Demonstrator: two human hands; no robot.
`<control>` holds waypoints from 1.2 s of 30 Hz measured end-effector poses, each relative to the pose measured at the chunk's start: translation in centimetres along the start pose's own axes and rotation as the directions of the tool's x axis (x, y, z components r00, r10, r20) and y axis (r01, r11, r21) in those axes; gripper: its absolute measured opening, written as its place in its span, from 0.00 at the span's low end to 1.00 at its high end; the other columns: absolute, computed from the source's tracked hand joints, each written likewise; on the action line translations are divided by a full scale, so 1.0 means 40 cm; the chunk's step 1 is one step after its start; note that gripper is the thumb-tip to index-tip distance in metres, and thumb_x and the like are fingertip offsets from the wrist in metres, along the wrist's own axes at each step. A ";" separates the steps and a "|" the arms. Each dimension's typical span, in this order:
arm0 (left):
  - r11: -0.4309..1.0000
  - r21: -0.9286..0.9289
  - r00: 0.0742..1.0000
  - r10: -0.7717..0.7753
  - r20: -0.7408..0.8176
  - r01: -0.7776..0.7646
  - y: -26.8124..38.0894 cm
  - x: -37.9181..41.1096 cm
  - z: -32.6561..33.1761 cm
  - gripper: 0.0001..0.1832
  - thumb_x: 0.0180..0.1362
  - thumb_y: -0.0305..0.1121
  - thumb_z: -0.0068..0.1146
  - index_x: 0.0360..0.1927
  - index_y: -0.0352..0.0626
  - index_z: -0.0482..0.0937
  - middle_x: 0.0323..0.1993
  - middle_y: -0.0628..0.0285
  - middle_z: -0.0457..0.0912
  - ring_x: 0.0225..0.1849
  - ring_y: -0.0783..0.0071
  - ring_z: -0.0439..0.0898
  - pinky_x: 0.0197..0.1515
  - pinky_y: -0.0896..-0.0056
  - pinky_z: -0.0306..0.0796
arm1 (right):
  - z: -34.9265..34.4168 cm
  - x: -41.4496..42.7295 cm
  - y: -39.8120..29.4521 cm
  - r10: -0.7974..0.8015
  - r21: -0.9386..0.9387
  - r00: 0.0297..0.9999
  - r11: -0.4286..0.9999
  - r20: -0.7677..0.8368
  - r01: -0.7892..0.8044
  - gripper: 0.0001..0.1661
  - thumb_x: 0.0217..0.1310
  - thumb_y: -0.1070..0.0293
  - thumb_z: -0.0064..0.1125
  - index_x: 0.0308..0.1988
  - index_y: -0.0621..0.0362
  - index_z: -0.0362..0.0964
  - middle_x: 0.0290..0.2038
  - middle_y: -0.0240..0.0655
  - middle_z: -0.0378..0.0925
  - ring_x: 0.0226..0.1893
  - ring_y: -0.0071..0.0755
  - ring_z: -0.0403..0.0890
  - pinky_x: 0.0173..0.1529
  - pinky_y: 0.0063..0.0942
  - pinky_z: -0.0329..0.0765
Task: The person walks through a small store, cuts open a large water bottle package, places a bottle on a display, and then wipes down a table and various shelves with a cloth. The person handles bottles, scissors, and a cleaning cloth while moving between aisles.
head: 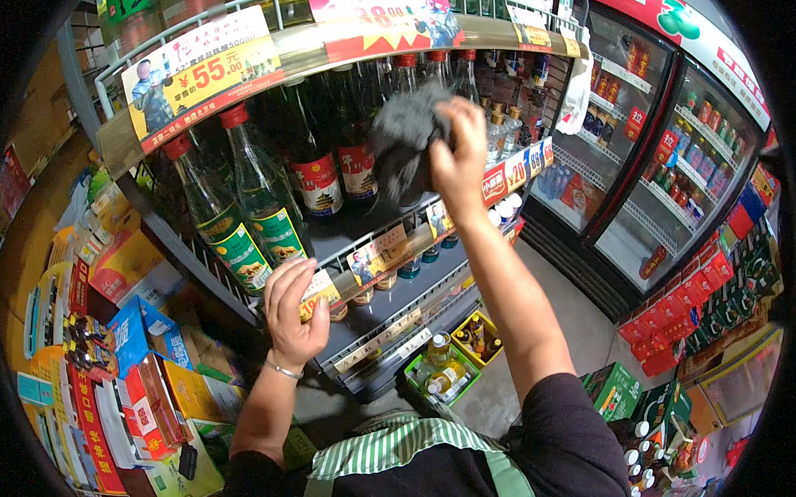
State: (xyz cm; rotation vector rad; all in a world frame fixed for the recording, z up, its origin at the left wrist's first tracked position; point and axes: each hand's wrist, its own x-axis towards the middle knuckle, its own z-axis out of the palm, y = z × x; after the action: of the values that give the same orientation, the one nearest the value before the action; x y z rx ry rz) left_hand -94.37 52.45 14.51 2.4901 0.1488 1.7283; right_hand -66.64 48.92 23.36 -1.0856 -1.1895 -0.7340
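Note:
My right hand (460,157) grips a dark grey cloth (410,126), blurred, among the bottles on the middle shelf. Behind and left of the cloth stand dark glass liquor bottles with red and white labels (317,185). My left hand (298,311), a bracelet on its wrist, rests with bent fingers at the shelf's front edge by a price tag (321,294). Just beyond it stand two clear bottles with red caps and green labels (237,254). Whether its fingers grip the edge, I cannot tell. Small clear bottles (502,130) stand right of my right hand.
Glass-door drink coolers (670,140) stand at the right, with stacked red cartons (676,304) beside them. A green crate of oil bottles (442,372) and a yellow crate (478,338) sit on the floor. Boxes (138,336) crowd the left. A price-card rail (292,48) crosses above the bottles.

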 end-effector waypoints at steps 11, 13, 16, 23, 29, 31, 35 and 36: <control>0.997 0.068 0.966 -0.060 0.253 0.044 -0.015 0.029 0.065 0.21 0.45 0.23 0.56 0.47 0.41 0.76 0.47 0.55 0.76 0.51 0.55 0.73 0.54 0.58 0.66 | -0.031 -0.071 0.147 0.078 -0.185 0.962 0.982 0.262 -0.029 0.25 0.39 0.81 0.55 0.44 0.59 0.70 0.50 0.47 0.66 0.53 0.53 0.67 0.57 0.39 0.66; 0.993 0.112 0.965 -0.053 0.256 0.025 -0.019 0.024 0.069 0.21 0.45 0.25 0.56 0.47 0.44 0.76 0.47 0.58 0.76 0.51 0.57 0.73 0.53 0.59 0.67 | -0.053 -0.132 0.149 0.175 -0.208 0.927 0.972 0.332 -0.110 0.24 0.41 0.80 0.55 0.45 0.58 0.70 0.49 0.45 0.67 0.53 0.52 0.68 0.56 0.39 0.67; 0.988 0.152 0.965 -0.068 0.254 0.030 -0.016 0.027 0.078 0.21 0.45 0.26 0.57 0.47 0.45 0.77 0.47 0.61 0.76 0.51 0.60 0.74 0.52 0.61 0.68 | -0.087 -0.133 0.152 0.285 -0.165 0.887 0.957 0.362 -0.240 0.22 0.42 0.80 0.53 0.43 0.61 0.70 0.44 0.46 0.70 0.49 0.51 0.71 0.54 0.36 0.69; 0.984 0.178 0.968 -0.039 0.249 -0.006 -0.017 0.021 0.084 0.20 0.44 0.26 0.57 0.45 0.46 0.77 0.46 0.61 0.77 0.49 0.61 0.75 0.51 0.62 0.68 | -0.129 0.109 0.207 0.025 -0.164 0.992 0.985 -0.126 -0.046 0.19 0.49 0.77 0.49 0.45 0.66 0.70 0.41 0.43 0.73 0.45 0.39 0.74 0.54 0.29 0.67; 0.988 0.152 0.972 -0.008 0.237 -0.029 -0.019 0.019 0.085 0.20 0.44 0.25 0.57 0.44 0.47 0.78 0.44 0.62 0.77 0.47 0.61 0.76 0.48 0.62 0.69 | -0.107 0.163 0.275 0.148 -0.338 0.980 0.936 0.134 -0.095 0.23 0.45 0.75 0.53 0.46 0.56 0.72 0.48 0.48 0.70 0.45 0.54 0.72 0.53 0.39 0.69; 0.990 0.139 0.973 0.002 0.231 -0.035 -0.016 0.023 0.086 0.19 0.44 0.25 0.57 0.44 0.47 0.78 0.43 0.62 0.78 0.46 0.61 0.76 0.47 0.63 0.70 | -0.093 0.072 0.298 0.120 -0.468 0.984 0.882 0.134 -0.044 0.23 0.44 0.75 0.54 0.46 0.55 0.73 0.50 0.50 0.68 0.47 0.56 0.71 0.55 0.41 0.68; 0.989 0.145 0.972 -0.004 0.234 -0.031 -0.012 0.022 0.083 0.18 0.44 0.25 0.57 0.42 0.47 0.79 0.41 0.64 0.79 0.43 0.62 0.77 0.44 0.63 0.70 | -0.108 -0.102 0.320 0.283 -0.430 0.947 0.882 0.153 -0.194 0.24 0.43 0.77 0.54 0.46 0.56 0.73 0.50 0.51 0.68 0.50 0.57 0.69 0.57 0.40 0.67; 0.989 0.146 0.972 -0.007 0.234 -0.028 -0.008 0.025 0.084 0.17 0.44 0.25 0.57 0.42 0.47 0.79 0.41 0.64 0.79 0.42 0.63 0.77 0.44 0.64 0.70 | -0.119 -0.130 0.322 0.322 -0.414 0.930 0.881 0.176 -0.227 0.24 0.43 0.77 0.54 0.46 0.57 0.72 0.50 0.51 0.68 0.51 0.56 0.69 0.57 0.40 0.67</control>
State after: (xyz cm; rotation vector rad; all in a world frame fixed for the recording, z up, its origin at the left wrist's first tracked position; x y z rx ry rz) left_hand -90.89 52.79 14.22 2.7824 0.2529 1.4600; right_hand -54.68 48.45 14.87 -1.6811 -1.0792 -0.6384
